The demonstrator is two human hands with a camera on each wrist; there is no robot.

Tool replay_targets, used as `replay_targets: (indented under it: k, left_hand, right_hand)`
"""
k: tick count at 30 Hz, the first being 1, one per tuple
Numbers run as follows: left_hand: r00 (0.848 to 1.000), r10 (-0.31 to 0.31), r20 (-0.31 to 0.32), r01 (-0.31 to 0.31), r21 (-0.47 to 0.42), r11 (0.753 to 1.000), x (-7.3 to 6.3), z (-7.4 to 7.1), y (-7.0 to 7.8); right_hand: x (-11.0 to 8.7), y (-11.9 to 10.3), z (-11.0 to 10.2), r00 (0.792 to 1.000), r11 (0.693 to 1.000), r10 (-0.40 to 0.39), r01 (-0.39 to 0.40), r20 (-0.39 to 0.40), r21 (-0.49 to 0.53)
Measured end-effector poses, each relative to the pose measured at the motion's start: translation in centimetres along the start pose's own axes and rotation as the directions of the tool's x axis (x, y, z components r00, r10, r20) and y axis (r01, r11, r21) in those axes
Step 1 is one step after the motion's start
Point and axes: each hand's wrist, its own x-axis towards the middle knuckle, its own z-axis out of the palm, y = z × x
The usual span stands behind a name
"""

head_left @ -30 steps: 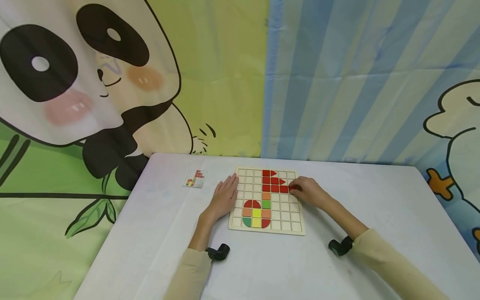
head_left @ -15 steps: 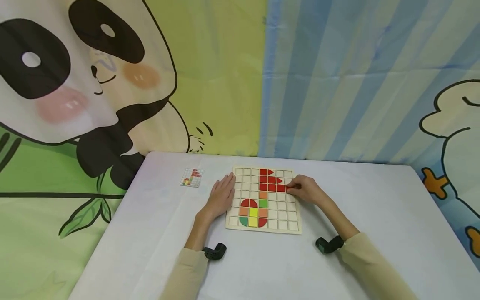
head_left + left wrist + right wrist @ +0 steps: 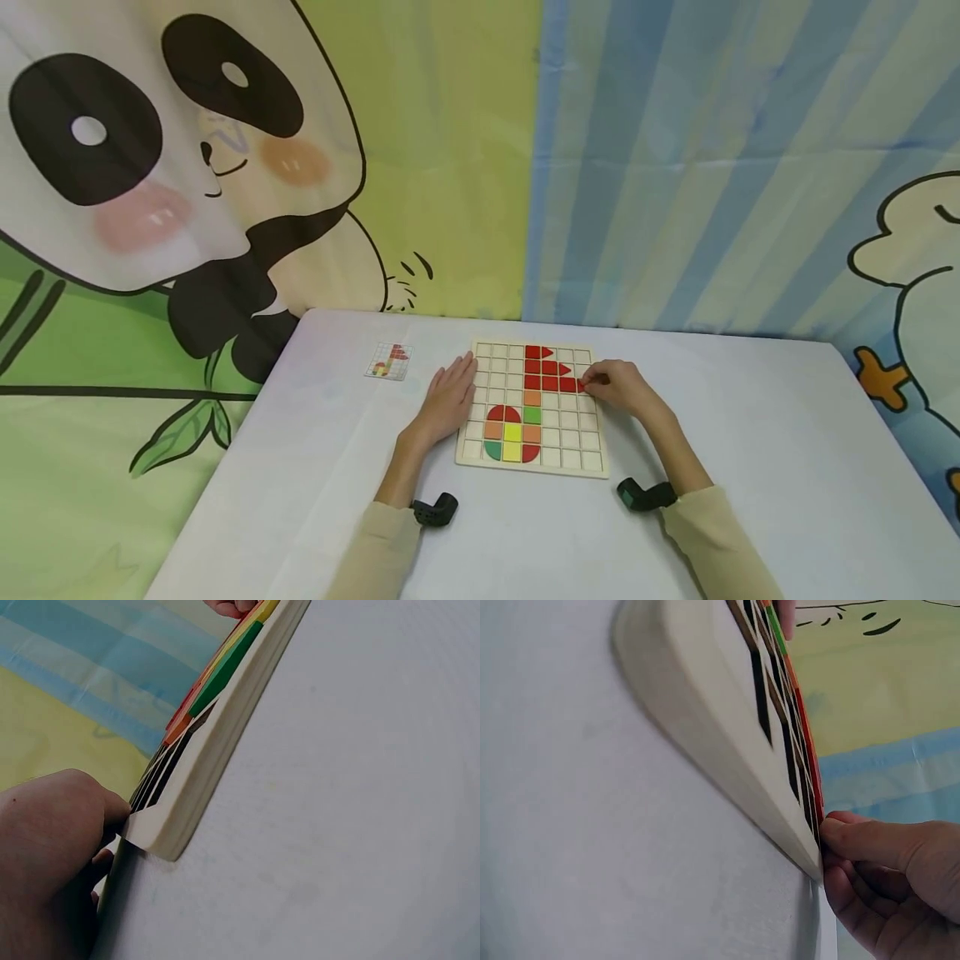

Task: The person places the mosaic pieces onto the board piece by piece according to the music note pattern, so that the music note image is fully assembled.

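Observation:
A pale wooden grid board [image 3: 573,437] lies on the table between my hands. Red tiles [image 3: 551,383] fill parts of three upper rows, two of them ending in pointed tips. Below are an orange tile [image 3: 532,398], a green tile [image 3: 532,415] and a rounded cluster around yellow tiles [image 3: 512,442]. My left hand [image 3: 447,398] rests along the board's left edge, fingers extended. At the right end of the lowest red row, my right hand [image 3: 621,388] pinches a small red piece [image 3: 581,385], mostly hidden by the fingertips. In the right wrist view, thumb and finger meet at the board's edge.
A small printed card [image 3: 389,361] with a coloured grid pattern lies left of the board. Both wrists carry a black camera [image 3: 435,509]. The white table [image 3: 525,542] ends at the back against a printed cloth [image 3: 675,167] with a panda and stripes.
My right hand stays at the end of the red row while its forearm swings inward to the left. The red piece now sits closer against the row. My left hand stays put.

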Motion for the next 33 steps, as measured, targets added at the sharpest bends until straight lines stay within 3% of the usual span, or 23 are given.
replay_targets:
  k: [9,28,33]
  left_hand:
    - [1.000,0.009,-0.016,-0.010,-0.009,1.000,0.2,0.0,0.0]
    - [1.000,0.011,-0.005,-0.011,0.009,1.000,0.3,0.2,-0.4]
    - [1.000,0.013,-0.012,-0.013,-0.019,1.000,0.2,0.3,-0.2]
  right_hand:
    - [0.3,0.0,0.1,0.999,1.000,0.015,-0.014,-0.039,0.020]
    - [-0.7,-0.6,-0.4,0.992,0.995,-0.103,0.103,0.078,0.005]
    - [-1.3,-0.7,-1.3,0.997,0.996,-0.083,0.083,0.006,0.023]
